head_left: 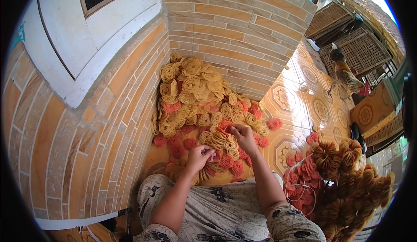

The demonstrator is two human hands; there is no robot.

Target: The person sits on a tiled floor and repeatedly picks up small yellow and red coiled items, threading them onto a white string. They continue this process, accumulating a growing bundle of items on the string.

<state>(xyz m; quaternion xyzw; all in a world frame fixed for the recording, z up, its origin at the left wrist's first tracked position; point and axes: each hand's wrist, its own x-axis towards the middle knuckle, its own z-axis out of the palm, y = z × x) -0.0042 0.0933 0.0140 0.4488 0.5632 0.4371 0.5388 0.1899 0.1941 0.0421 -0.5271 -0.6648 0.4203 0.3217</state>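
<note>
My right hand (244, 138) pinches a red fibre rosette (225, 125) at the far end of a tight row of yellow rosettes (219, 140). My left hand (200, 158) is closed at the near side of that row, fingertips pressed together. Something thin and pale shows at its fingertips, too small to make out. In front of both hands a large heap of yellow rosettes (191, 83) leans into the wall corner. Loose red rosettes (236, 168) lie scattered around and below the hands.
Tiled walls (226, 29) close in the front and left. To my right lie red rosettes (304, 172) with a white cord and bundled yellow-red rosettes (360, 198). Farther off, a rooster (345, 75) stands on the patterned floor (299, 92) beside woven cages (362, 51).
</note>
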